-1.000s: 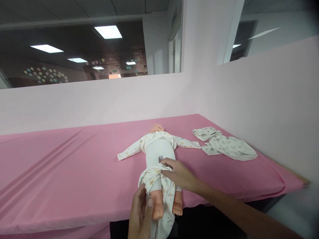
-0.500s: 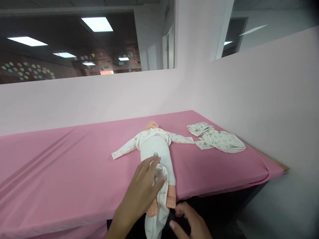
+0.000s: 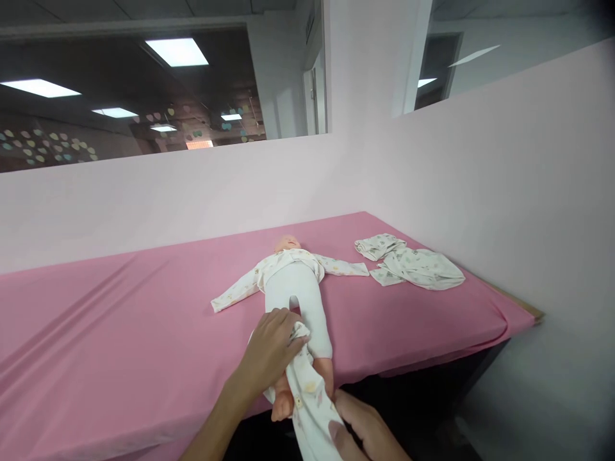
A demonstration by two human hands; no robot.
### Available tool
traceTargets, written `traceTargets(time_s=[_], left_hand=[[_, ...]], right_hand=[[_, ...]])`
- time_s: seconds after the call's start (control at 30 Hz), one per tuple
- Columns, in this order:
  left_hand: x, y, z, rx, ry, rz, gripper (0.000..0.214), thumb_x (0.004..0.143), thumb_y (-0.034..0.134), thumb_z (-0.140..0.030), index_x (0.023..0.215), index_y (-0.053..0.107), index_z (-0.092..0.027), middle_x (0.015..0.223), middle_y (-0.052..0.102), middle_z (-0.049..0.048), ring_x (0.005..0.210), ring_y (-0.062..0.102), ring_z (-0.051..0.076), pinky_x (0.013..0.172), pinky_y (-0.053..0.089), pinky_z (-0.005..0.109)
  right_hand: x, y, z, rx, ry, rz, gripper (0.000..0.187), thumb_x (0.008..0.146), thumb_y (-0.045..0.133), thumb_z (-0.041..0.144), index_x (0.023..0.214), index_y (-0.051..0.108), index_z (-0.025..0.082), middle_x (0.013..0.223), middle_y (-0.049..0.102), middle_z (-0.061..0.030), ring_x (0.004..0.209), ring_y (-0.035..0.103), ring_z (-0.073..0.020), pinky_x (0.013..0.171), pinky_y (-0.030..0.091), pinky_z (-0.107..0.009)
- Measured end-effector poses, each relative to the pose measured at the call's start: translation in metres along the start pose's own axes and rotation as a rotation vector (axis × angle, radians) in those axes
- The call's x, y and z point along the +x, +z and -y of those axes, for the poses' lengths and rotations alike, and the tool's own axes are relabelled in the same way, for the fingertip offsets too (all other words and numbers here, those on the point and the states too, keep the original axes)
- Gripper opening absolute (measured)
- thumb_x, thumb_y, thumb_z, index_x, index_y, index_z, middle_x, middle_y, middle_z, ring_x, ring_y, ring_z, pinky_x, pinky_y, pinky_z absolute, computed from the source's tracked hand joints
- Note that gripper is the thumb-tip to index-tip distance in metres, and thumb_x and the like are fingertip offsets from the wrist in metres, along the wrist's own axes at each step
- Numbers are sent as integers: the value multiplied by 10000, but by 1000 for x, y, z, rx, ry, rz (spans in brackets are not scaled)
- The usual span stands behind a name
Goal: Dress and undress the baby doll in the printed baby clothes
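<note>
Well, hard tugging could drag the white-bodied plastic doll (image 3: 293, 282); left hand (image 3: 270, 344) pinches printed white cloth (image 3: 307, 387); right hand (image 3: 366, 426), I can't tell.

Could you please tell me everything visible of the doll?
The doll lies on its back on the pink sheet, arms spread, feet at the near edge. Its torso looks white and cloth-like, its feet smooth and plastic-like. A patterned top, bunched at the chest, covers its arms. The left hand holds a patterned garment against its legs.
</note>
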State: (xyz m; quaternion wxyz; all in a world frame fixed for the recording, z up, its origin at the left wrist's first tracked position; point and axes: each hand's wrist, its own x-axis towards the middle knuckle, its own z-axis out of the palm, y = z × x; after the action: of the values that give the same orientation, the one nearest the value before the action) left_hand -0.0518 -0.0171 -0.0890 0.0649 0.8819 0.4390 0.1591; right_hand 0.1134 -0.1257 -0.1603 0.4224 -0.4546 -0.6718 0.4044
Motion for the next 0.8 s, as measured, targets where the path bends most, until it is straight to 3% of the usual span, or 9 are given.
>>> traceTargets(time_s=[0.07,0.23,0.37,0.53,0.67,0.73,0.8], left_hand=[[0,0,1,-74,-38,-32,207,924,413,-329,882,574,-208,937,591,30,893,511,201,843,404,359],[0,-3,4,-332,-183,-139,257,922,408,-400,865,564,-204,879,596,17,847,533,188,762,424,306],[1,-2,11,-525,-287,-175,306,913,403,-458,820,530,-195,802,571,-4,747,517,159,675,414,266],[8,-6,17,-740,-462,-217,303,831,530,-491,829,534,-188,754,536,-20,703,500,145,625,394,241],[14,-15,15,-930,-561,-194,307,756,623,-458,882,565,-184,757,550,-18,686,511,135,612,389,230],[16,-20,15,-1004,-615,-162,343,745,629,-476,936,573,-197,725,534,-31,632,491,120,574,367,221],[17,-26,16,-1030,-657,-122,375,753,615,-505,978,580,-206,730,537,-31,615,482,113,559,353,217]], right_hand=[[8,-16,12,-50,-26,-44,287,901,360,411,799,522,198,778,582,-29,726,546,-165,694,431,-256],[26,-43,11,-166,104,-77,345,958,292,445,695,323,224,610,367,40,561,366,-123,531,323,-244],[33,-64,2,-284,10,-121,354,967,311,444,724,426,214,641,427,27,598,411,-130,573,336,-256],[52,-90,-10,-466,-102,-239,334,965,350,427,803,554,217,620,541,13,567,492,-137,592,372,-276],[60,-99,-24,-627,-261,-292,313,963,371,360,780,573,207,628,578,-9,567,501,-134,643,382,-298],[59,-100,-30,-612,-256,-263,293,948,409,377,755,545,204,630,554,-3,578,481,-130,634,367,-293],[56,-103,-33,-488,-139,-243,320,924,444,427,696,473,204,607,467,20,575,425,-122,588,335,-275]])
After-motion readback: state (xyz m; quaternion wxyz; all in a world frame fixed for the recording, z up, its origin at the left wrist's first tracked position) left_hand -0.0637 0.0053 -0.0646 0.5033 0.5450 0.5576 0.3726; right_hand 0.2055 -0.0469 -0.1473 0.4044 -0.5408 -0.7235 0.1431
